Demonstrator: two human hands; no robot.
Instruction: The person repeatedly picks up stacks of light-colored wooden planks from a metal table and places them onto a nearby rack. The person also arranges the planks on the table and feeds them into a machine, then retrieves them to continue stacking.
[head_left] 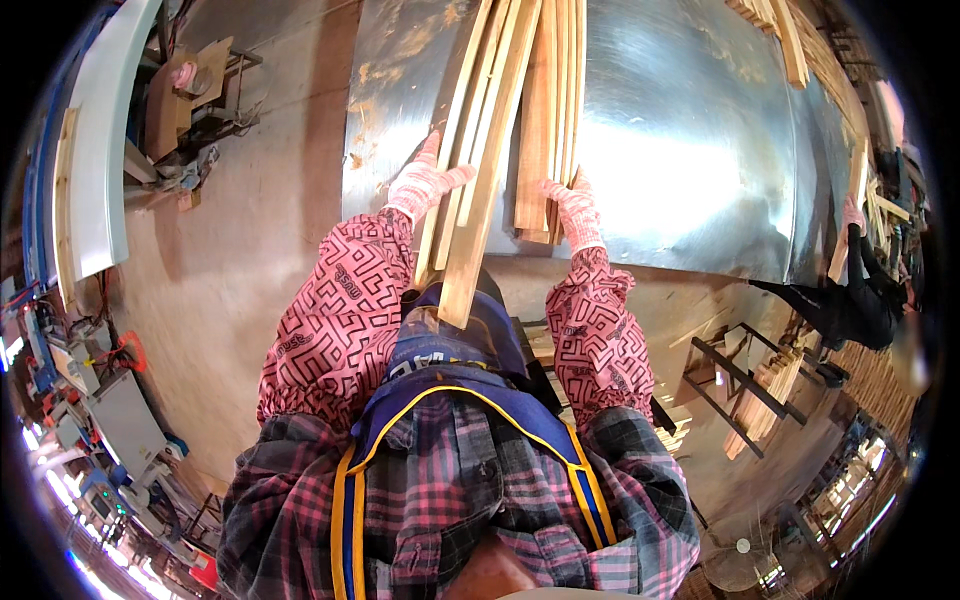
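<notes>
A grey, black and pink plaid shirt [440,490] lies nearest the camera, with a dark blue apron with yellow edging [500,345] over it. Two pink sleeve covers with a black angular pattern [340,310] run up the forearms to the hands, both in pink-and-white knitted gloves.

The long, pale wooden strips [487,190] lie lengthwise on a broad, shiny sheet-metal tabletop [680,190], their near ends jutting past its edge above the apron. Just to their right, a bundle of reddish-tan wooden boards [535,150] lies side by side, near ends close to the table's near edge.

The left hand [425,185] is at the left side of the pale strips, its index finger pointing forward and its thumb reaching right across them; these two digits stand apart. The right hand [574,208] is at the near right end of the boards, thumb toward the left, a finger pointing forward along their right side. Whether either hand is clamped on the wood cannot be told, since the undersides are hidden.

At far right, a co-worker in black clothing [868,305] has a gloved hand [853,215] at a wooden board.
</notes>
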